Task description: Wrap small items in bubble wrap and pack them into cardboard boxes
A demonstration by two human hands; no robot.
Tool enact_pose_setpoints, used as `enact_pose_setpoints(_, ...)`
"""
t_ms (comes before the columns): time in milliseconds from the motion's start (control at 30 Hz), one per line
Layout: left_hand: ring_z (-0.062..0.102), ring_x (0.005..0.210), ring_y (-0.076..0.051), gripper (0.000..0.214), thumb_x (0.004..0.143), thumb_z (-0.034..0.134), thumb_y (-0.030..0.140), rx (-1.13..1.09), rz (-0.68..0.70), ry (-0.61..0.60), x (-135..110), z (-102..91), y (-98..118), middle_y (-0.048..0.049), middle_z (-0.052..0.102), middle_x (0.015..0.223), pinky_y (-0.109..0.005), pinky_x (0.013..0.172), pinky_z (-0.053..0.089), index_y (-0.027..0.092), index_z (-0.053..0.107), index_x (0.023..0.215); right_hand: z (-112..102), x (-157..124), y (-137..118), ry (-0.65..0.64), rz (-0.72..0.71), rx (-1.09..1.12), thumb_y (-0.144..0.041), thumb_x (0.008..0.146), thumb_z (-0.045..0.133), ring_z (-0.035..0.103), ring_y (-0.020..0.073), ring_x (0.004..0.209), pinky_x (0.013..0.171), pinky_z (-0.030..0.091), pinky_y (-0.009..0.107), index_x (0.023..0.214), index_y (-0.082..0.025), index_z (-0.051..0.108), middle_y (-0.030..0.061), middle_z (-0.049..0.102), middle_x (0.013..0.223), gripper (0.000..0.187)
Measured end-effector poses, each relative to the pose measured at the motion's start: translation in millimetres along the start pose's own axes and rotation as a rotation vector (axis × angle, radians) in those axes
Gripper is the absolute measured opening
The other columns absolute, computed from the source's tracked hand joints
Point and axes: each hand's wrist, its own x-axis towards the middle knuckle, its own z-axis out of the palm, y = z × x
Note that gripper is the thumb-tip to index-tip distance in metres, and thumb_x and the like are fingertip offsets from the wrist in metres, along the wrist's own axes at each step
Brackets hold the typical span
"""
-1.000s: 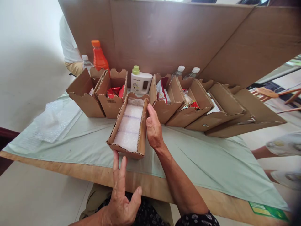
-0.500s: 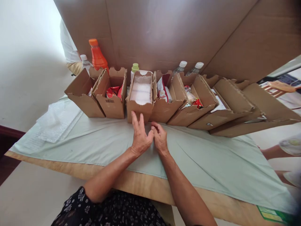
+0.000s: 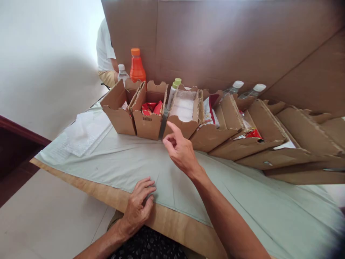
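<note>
My right hand (image 3: pixel 180 149) is raised in front of a cardboard box (image 3: pixel 180 124) holding white bubble wrap (image 3: pixel 184 107). Its index finger stretches toward the box front, with the other fingers curled and no object visible in them. At the table's front edge rests my left hand (image 3: pixel 140 201), palm down, fingers spread and holding nothing. Left of the bubble-wrap box stands a cardboard box (image 3: pixel 147 126) with red packets (image 3: pixel 152 108). To the right, another box (image 3: pixel 215 135) contains a white and maroon packet (image 3: pixel 211 111).
More cardboard boxes (image 3: pixel 250 153) continue the row rightward. Behind them stand an orange bottle (image 3: pixel 137 68), a green-capped bottle (image 3: pixel 174 90) and clear bottles with white caps. Bubble wrap sheets (image 3: pixel 86 135) lie at left on the green cloth (image 3: pixel 121 158). A tall cardboard panel (image 3: pixel 215 43) rises behind; a seated person is partly visible.
My left hand has drawn back from the box front to the table edge. My right hand has lifted with its index finger extended. The view has turned, so the boxes appear farther right.
</note>
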Motion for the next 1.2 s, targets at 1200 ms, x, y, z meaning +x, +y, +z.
enact_pose_setpoints(1200,0.068,0.102,-0.024,0.04,0.086,0.065,0.032,-0.152,-0.238,-0.096,65.0,2.1,18.7,-0.008,0.072,0.11,-0.036,0.089,0.056,0.018,0.062,0.123,-62.2,-197.4,64.7,0.258,0.43,0.004,-0.061,0.086,0.067,0.07,0.0235,0.07,0.055,0.054,0.033,0.098,-0.021,0.065,0.0079,0.074,0.086,0.042)
